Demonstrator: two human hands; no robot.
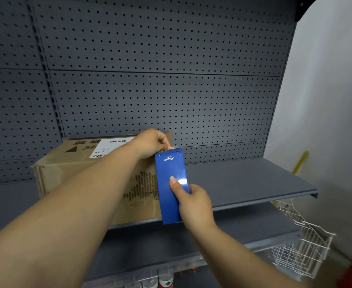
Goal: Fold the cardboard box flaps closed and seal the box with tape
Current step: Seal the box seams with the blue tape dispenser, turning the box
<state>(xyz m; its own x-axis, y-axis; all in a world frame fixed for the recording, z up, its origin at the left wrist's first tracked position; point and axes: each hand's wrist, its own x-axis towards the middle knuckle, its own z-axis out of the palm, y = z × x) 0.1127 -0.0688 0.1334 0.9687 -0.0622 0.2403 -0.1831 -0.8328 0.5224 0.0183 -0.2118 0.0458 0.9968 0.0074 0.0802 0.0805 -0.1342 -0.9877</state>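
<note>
Two hands work a blue tape cutter at a cardboard box on a grey shelf.

A perforated grey pegboard point(171, 90) fills the upper frame; below it, one matte shelf point(254, 183) carries one brown corrugated box point(71, 173), centre left, with a white label point(110, 146) on top. The left hand point(150, 143) pinches at the cutter's top edge, fingers closed. The right hand point(193, 204) grips the flat, glossy cutter point(171, 183), which hides the box's right corner. One white wire basket point(301, 246) sits lower right.

Brown box point(73, 175) on shelf, flaps shut, white label on top. Blue tape dispenser point(172, 183) upright against box's right corner.
</note>
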